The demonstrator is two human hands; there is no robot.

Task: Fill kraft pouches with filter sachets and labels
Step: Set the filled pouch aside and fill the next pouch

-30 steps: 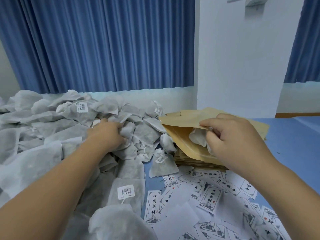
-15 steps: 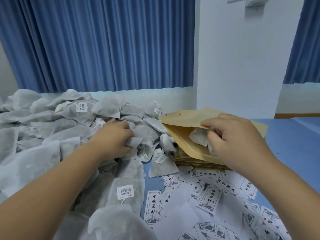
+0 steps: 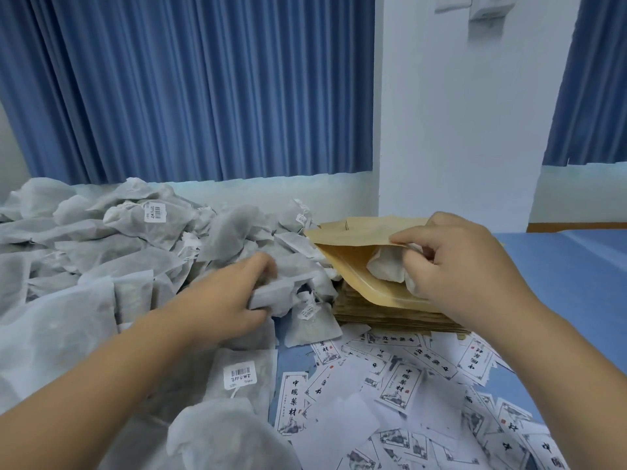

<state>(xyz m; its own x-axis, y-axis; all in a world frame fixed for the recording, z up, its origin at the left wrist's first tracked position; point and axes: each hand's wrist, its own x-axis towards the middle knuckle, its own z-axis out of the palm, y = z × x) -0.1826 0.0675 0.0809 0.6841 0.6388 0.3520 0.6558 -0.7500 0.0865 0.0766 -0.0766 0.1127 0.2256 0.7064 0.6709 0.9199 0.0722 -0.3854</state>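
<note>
Now mid-fill: one sachet sits in the pouch mouth and another is in hand.
At centre right of the frame the kraft pouch [image 3: 351, 266] lies open on the stack of pouches [image 3: 383, 315], with a white sachet [image 3: 386, 266] partly inside its mouth. The right hand [image 3: 464, 262] has its fingers clamped on the pouch's upper lip, the lower ones curled against that sachet. Just left, the left hand [image 3: 230, 300] grips a second sachet [image 3: 281, 293] at the edge of the heap of sachets [image 3: 101, 249] that fills the left side. Printed labels [image 3: 400, 385] lie scattered at lower right on the blue counter [image 3: 559, 266]. Next, I judge, the second sachet must cross over and slip in beside the first through the held-open mouth, with a label to follow.
</note>
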